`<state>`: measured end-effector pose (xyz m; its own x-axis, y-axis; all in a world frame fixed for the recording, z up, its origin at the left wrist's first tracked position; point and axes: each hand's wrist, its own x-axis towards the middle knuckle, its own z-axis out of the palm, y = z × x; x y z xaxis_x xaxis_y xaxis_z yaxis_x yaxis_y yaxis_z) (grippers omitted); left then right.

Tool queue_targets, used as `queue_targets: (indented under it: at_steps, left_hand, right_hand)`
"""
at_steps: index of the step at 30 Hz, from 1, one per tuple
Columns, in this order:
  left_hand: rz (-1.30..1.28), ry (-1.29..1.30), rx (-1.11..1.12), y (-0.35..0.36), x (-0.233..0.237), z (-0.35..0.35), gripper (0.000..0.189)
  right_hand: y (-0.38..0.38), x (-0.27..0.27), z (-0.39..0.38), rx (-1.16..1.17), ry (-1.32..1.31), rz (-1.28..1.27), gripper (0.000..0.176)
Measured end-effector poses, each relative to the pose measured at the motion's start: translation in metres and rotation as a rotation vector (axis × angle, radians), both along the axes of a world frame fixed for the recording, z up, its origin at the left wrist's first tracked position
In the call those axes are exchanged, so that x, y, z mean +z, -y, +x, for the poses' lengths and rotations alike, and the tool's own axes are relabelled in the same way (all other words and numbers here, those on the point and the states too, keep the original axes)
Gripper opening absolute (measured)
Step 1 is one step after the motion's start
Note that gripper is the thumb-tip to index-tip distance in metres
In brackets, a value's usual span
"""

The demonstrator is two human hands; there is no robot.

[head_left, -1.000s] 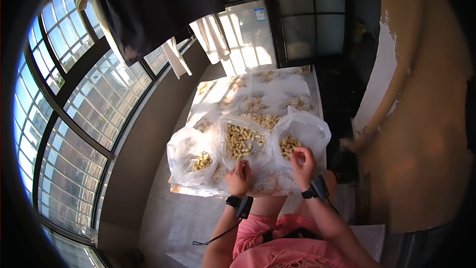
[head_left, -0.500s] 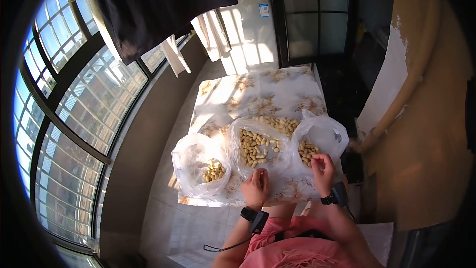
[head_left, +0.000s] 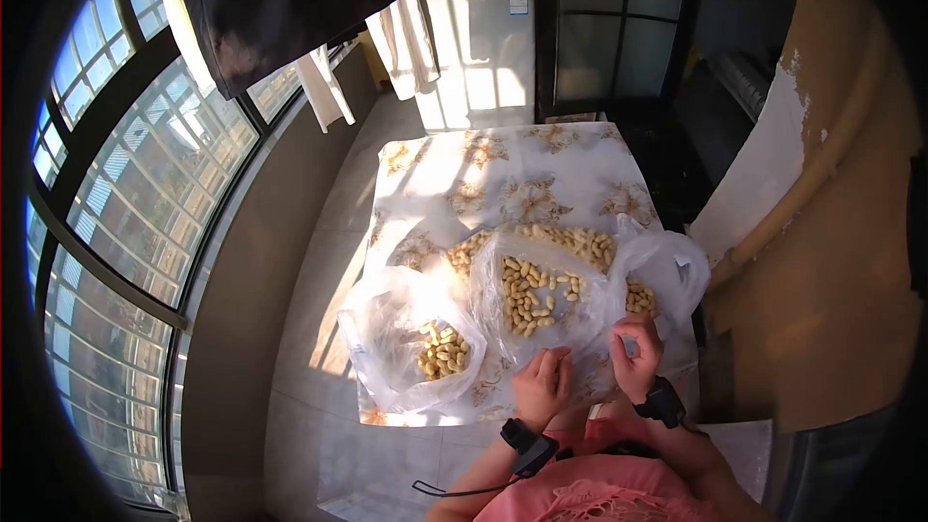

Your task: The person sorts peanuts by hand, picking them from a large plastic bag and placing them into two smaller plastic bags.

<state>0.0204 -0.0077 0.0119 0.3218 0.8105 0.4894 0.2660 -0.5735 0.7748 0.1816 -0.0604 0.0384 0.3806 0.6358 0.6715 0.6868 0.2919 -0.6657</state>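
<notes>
My left hand (head_left: pixel 543 387) is closed at the near edge of the middle clear plastic bag (head_left: pixel 491 295), which has peanuts in their shells (head_left: pixel 527 302) inside. Whatever its curled fingers may hold is hidden. My right hand (head_left: pixel 635 360) is in a pinch just in front of the right plastic bag (head_left: pixel 684 275); anything between its fingertips is too small to tell. A small heap of peanuts (head_left: pixel 639 297) lies in that right bag. Farther left, another open plastic bag (head_left: pixel 372 329) holds a pile of peanuts (head_left: pixel 445 355).
The bags stand on a table with a flowered cloth (head_left: pixel 541 159). More peanuts (head_left: pixel 580 242) lie behind the middle bag. Barred windows (head_left: pixel 164 184) run along the left, and dark clothing (head_left: pixel 290 10) hangs overhead. A pipe (head_left: pixel 783 213) runs along the right wall.
The view has shifted, so the table sits farther right in it. My right hand has drawn back from the right bag's peanuts, toward my body and leftward. My left hand stays by the middle bag.
</notes>
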Motion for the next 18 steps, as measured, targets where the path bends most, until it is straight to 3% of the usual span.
queue_targets:
  at_steps: [4,11,13,18]
  left_hand:
    - [-0.016,0.046,0.002,-0.001,-0.006,-0.003,0.006]
    - [-0.138,0.18,0.036,0.0,-0.013,-0.006,0.02]
    - [-0.109,0.176,0.035,0.0,-0.013,-0.005,0.024]
    - [-0.158,0.296,0.019,-0.005,-0.016,-0.004,0.032]
  right_hand:
    - [-0.018,-0.012,-0.033,0.202,0.001,-0.049,0.017]
    - [-0.01,-0.027,-0.039,0.351,-0.031,-0.153,0.025]
    - [-0.009,-0.025,-0.039,0.419,-0.069,-0.296,0.028]
    - [-0.012,-0.014,-0.037,0.48,-0.036,-0.254,0.031]
